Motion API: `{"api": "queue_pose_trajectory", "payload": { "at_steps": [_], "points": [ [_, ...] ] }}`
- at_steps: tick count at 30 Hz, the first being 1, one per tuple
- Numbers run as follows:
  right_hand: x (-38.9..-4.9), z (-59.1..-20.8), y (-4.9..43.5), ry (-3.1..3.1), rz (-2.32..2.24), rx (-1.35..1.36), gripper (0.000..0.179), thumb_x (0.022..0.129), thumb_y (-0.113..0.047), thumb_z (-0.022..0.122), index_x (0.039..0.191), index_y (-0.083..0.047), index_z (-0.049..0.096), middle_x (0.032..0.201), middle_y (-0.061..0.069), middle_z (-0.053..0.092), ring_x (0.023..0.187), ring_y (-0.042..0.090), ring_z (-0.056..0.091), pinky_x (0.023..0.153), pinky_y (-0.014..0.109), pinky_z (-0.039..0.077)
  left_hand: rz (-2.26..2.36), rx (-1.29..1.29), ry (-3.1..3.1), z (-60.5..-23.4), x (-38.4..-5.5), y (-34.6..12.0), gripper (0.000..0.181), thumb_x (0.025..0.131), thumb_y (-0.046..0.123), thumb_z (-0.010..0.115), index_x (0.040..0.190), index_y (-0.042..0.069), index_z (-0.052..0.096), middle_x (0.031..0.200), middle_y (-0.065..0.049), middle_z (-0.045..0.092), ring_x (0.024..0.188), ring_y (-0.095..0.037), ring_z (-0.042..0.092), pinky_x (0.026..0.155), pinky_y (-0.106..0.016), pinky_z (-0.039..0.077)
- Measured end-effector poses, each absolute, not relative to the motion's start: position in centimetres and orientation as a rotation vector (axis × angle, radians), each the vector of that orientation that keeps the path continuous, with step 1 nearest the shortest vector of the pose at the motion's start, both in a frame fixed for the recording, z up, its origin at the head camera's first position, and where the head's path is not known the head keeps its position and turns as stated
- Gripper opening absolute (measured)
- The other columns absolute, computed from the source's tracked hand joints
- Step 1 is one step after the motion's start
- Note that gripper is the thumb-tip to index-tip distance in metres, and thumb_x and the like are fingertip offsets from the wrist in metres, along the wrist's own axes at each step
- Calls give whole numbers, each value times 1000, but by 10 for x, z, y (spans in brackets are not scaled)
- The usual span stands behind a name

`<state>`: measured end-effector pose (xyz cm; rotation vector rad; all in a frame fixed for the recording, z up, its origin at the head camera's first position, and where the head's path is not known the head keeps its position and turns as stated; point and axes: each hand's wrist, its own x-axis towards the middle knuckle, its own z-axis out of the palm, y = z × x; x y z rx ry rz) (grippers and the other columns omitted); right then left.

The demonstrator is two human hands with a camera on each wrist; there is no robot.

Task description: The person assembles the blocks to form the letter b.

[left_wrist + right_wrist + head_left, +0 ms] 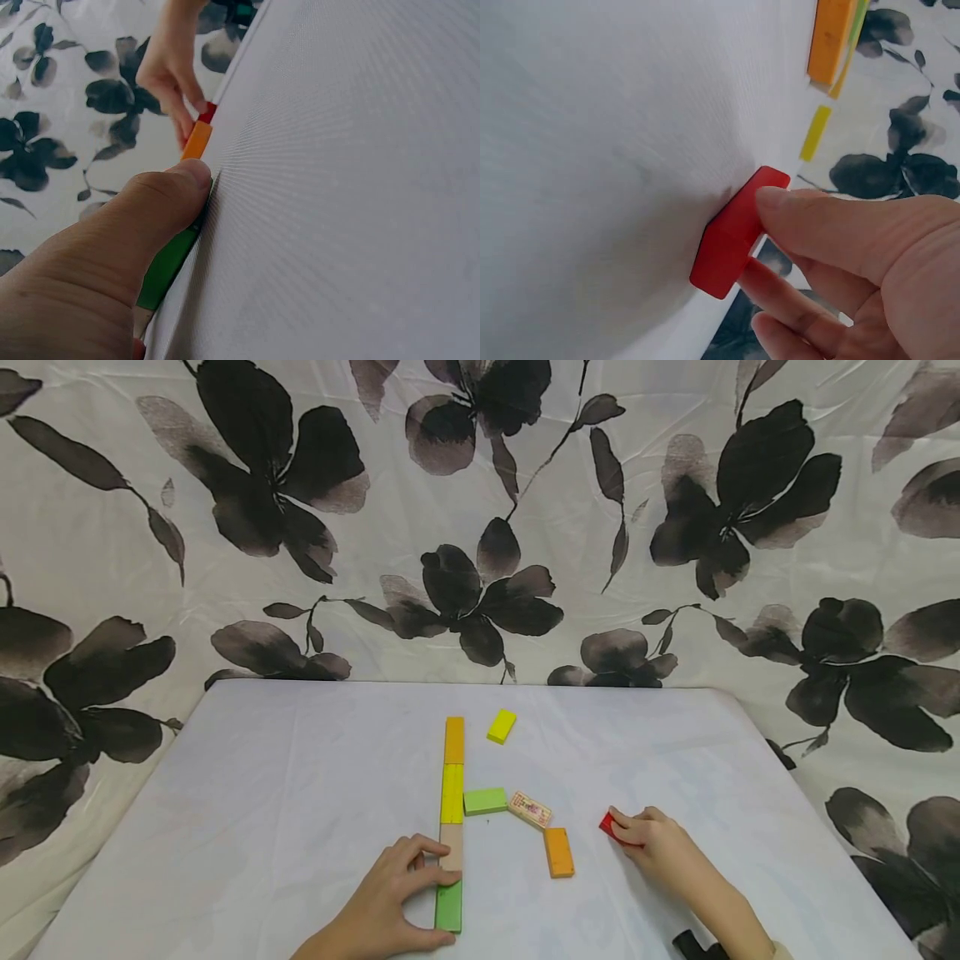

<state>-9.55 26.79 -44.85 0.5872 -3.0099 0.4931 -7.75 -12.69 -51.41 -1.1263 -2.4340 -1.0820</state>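
Observation:
A straight row of wooden blocks runs away from the person: a green block (449, 906) nearest, a tan block (452, 847), a yellow block (452, 793) and an orange-yellow block (454, 741) farthest. My left hand (397, 893) grips the green block, thumb at its near end and fingertips by its joint with the tan block. Out to the right, my right hand (660, 847) pinches a red block (739, 232) between thumb and fingers, close over the table. In the left wrist view, the thumb (172, 195) covers part of the green block.
From the row's right side branches a light green block (486, 801), then a patterned block (529, 809) and an orange block (558, 852), set at angles. A loose yellow block (502, 726) lies farther back. All are on a white-covered table (300, 760) before a floral cloth (465, 610).

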Motion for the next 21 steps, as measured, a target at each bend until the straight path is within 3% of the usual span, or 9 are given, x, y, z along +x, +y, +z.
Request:
{"api": "queue_pose_trajectory", "payload": {
  "at_steps": [7,10,14,21],
  "points": [
    [-72,-448,270,-3026,601,644,42,78,2,79,119,-4,72,105,10,72,77,10,54,64,23,52,-1075,-1123,-2436,-514,-78,-126,55,68,52,88,116,33,71,128,8,53,96,0,41,78,-25,38],
    [-62,-449,268,-3057,637,666,39,79,-1,79,117,-5,73,112,10,72,86,18,59,70,28,55,-1081,-1122,-2439,-513,-77,-126,55,68,52,88,116,33,71,128,7,53,96,-1,41,78,-25,38],
    [-50,-451,266,-3019,664,810,34,78,-1,79,112,-5,75,119,8,70,101,41,62,75,42,57,-1090,-1120,-2445,-512,-77,-126,54,69,52,87,117,32,71,128,7,53,95,-2,41,77,-26,37],
    [-37,-450,247,-3087,750,975,36,81,-2,77,117,-7,73,126,7,66,105,46,60,77,43,56,-1101,-1104,-2463,-513,-77,-127,53,69,53,87,116,33,72,128,8,53,95,0,41,81,-26,37]
  ]
}}
